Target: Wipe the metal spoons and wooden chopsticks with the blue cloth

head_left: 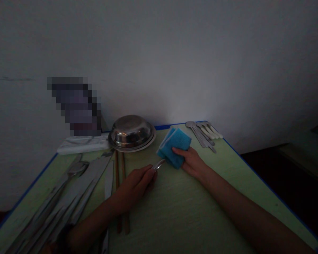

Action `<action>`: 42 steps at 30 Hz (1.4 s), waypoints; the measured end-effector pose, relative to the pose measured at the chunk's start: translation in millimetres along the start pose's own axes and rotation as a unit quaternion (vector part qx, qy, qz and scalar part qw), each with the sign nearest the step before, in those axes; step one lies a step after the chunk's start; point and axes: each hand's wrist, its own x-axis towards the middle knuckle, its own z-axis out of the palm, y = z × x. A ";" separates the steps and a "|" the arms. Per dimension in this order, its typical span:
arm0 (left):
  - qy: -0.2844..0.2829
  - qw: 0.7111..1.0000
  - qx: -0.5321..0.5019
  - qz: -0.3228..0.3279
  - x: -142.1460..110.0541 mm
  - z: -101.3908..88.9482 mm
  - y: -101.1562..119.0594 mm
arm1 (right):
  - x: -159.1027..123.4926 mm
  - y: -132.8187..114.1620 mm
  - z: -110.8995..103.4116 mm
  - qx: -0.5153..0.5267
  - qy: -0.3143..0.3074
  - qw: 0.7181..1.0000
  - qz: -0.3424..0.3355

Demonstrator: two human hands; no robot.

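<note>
My left hand (137, 181) is closed around the handle of a metal utensil (159, 164) whose far end disappears into a folded blue cloth (173, 146). Gripping that cloth, my right hand (192, 162) has its thumb on top and fingers wrapped round it. Both hands rest low over the pale green table (190, 211) near its middle. Which kind of utensil it is stays hidden by the cloth.
A steel bowl (131, 132) sits upside down on a plate at the back. Several spoons (204, 134) lie at the back right. Many pieces of cutlery (69, 197) and a pair of chopsticks (119, 169) lie on the left, and a white folded cloth (83, 144) lies beyond them.
</note>
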 end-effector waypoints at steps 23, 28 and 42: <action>0.053 0.999 -0.008 0.009 0.3 1.2 -1.3 | 0.8 -5.0 -0.5 0.043 -0.055 0.997 0.030; 0.052 0.999 -0.013 0.001 0.5 2.1 -2.7 | -2.5 -3.5 2.2 0.026 -0.031 0.999 0.012; 0.021 0.998 0.050 0.016 1.6 2.0 1.7 | 1.5 -0.4 0.3 0.011 0.018 1.000 -0.021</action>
